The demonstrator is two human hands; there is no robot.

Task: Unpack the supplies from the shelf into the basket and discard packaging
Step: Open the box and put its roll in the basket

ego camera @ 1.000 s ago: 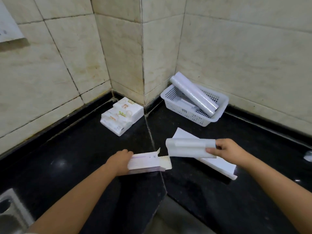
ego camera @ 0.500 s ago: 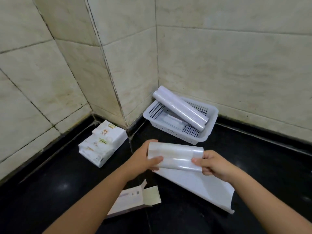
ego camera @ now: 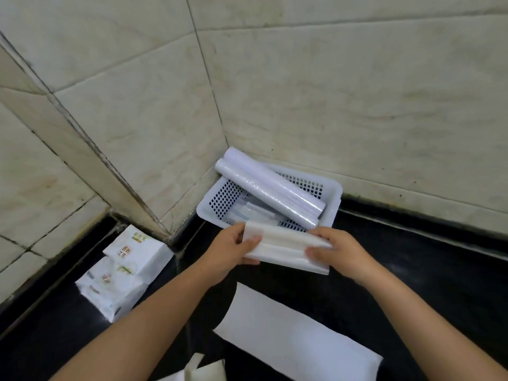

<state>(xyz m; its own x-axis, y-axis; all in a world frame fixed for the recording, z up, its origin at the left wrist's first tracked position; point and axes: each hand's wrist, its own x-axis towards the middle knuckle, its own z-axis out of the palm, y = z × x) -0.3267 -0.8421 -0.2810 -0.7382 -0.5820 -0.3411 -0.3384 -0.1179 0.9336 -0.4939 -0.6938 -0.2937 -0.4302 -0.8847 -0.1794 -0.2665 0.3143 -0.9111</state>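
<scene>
Between the hands, left point(ego camera: 232, 250) and right point(ego camera: 339, 250), a white roll point(ego camera: 286, 250) is gripped at both ends, level, just short of the basket point(ego camera: 334, 207) beyond, likely lined up to lay beside the rolls point(ego camera: 268, 189) inside.

Left hand point(ego camera: 232, 250) and right hand point(ego camera: 336, 250) (arms outstretched) each grip something.

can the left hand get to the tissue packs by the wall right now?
Probably not at once: the left hand grips one end of the white roll. The tissue packs lie open on the counter to its left, nothing between.
</scene>
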